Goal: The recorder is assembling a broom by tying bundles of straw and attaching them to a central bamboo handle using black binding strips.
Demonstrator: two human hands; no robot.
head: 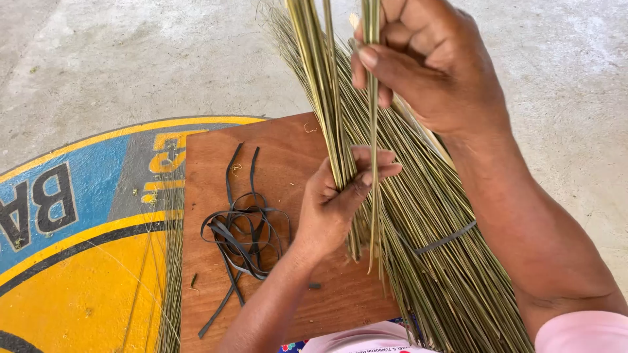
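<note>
Green reed stalks (pixel 327 85) pinched in the left hand (pixel 333 202) over the wooden board's (pixel 281 150) right edge; right hand (pixel 425 59) grips one stalk (pixel 373 163). Keep tips level, grip firm.

The small bunch of sticks (pixel 337 131) is thin, long and green-yellow. It stands almost upright, held near its lower end by the left hand (pixel 333 202), just right of the brown board (pixel 261 261). One single stick (pixel 373 163) hangs straight down beside the bunch, pinched near its top by the fingers (pixel 386 65) of the right hand (pixel 432 65). The big bundle of sticks (pixel 445 261) lies slanted behind both, right of the board, with a dark band (pixel 445 240) around it.
</note>
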